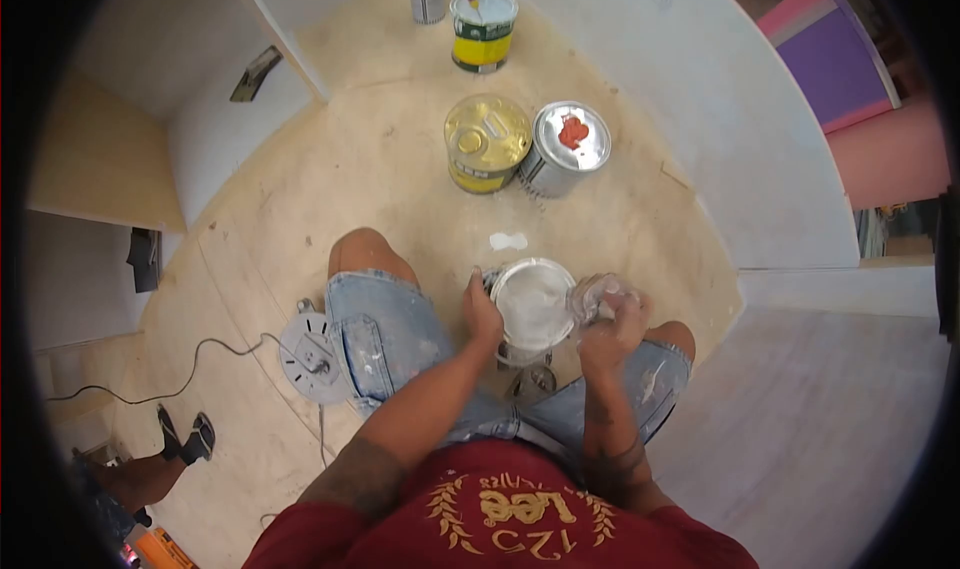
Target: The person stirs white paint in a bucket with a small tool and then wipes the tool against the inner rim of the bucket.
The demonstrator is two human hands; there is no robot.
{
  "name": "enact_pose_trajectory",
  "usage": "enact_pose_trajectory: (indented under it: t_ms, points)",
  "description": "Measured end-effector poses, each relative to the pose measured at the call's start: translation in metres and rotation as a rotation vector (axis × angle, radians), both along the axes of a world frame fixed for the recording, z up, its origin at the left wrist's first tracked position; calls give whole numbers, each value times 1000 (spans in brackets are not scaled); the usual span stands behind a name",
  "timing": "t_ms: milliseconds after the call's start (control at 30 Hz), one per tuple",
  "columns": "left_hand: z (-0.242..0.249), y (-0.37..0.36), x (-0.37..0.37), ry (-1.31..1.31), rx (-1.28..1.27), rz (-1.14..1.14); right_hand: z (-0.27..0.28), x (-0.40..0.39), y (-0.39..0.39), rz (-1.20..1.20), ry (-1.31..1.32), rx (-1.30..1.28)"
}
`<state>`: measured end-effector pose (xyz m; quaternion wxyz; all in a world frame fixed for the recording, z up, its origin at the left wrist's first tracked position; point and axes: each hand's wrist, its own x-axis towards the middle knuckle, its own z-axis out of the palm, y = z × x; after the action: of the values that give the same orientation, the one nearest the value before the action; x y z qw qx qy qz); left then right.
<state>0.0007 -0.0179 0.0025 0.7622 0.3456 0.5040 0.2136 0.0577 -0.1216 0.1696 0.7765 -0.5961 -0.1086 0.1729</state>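
A round metal can with a pale, whitish lid stands between my legs. My left hand grips its left side, thumb up near the rim. At the can's right edge, my right hand is closed on a crumpled, paint-stained rag, which presses against the rim. A small round metal piece lies just below the can, close to my lap. Beyond the can, a white paint spot marks the wooden floor.
Ahead stand a gold-topped can and a silver can with a red blotch. Farther off are a green-yellow paint bucket holding a red-handled tool and a small tin. A corded grey disc lies left. Another person's feet show lower left.
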Motion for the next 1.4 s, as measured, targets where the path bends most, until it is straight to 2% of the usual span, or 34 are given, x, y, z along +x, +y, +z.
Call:
enact_pose_trajectory:
  t_ms: [67,100,167,200,233,300,333,400,433,500,533,600,633,700,733,800,833,900,933,1000,1033,1100,1133,1200,1233,1267,1300,1333,1400]
  points:
    - [-4,0,2,44,52,7,-18,0,14,-145,-143,165]
    - [-12,0,3,38,20,5,-44,-1,13,-144,-149,171]
    - [-12,2,0,27,0,6,-99,-11,9,-106,-113,8]
    - [-8,2,-1,24,31,11,-93,-10,7,-159,-445,-544]
    - [-6,1,-1,22,59,16,-76,-7,10,-159,-450,-537]
    - [-7,1,1,-16,28,28,-39,1,15,-197,-658,-629]
    - [-10,-1,2,-46,-13,50,-17,3,19,-193,-657,-631]
    - [-5,-4,-2,31,20,47,17,-3,20,-120,-88,20]
    - [-6,-2,0,81,74,38,-1,-6,20,-123,-89,20]
    - [-15,1,1,8,18,32,-61,-12,18,26,-126,292]
    - [-20,0,-1,-57,-48,31,-75,-16,14,26,-128,293]
    - [-17,0,-3,-31,-3,26,-89,-20,10,33,-603,-549]
    - [-15,-1,-3,0,39,20,-67,-21,15,37,-606,-547]
    - [-15,2,1,-18,12,26,-19,-16,29,-177,121,-327]
    - [-17,1,0,-24,-24,29,-2,-9,32,-161,126,-337]
    - [-27,-8,-10,68,0,26,17,-6,25,-81,-153,63]
    - [-27,-2,-1,109,59,18,0,-4,27,-85,-159,70]
    - [-18,2,0,39,35,3,-61,-5,24,159,-209,298]
    - [-13,2,-2,-23,5,-8,-89,-10,17,161,-215,298]
    - [-24,-1,-3,-21,41,1,-127,-17,5,-7,-185,-185]
    - [-29,-2,-1,-12,76,13,-107,-14,5,-2,-194,-183]
    - [-29,0,-1,-17,60,-10,-23,-8,18,-40,2,-159]
    - [-29,-1,-3,-14,35,-21,0,-1,23,-25,13,-166]
    - [-22,-6,-8,84,71,-29,27,1,23,46,-207,163]
    - [-17,-1,-1,137,133,-37,-8,3,20,46,-211,166]
    - [-14,2,2,129,136,-33,-67,5,13,-67,-240,164]
    - [-11,1,-1,99,124,-54,-97,1,7,-181,-265,159]
    - [-9,2,-3,64,117,-77,-95,-5,5,-181,-276,165]
    - [-12,3,2,69,136,-34,-91,-6,7,-176,-76,-68]
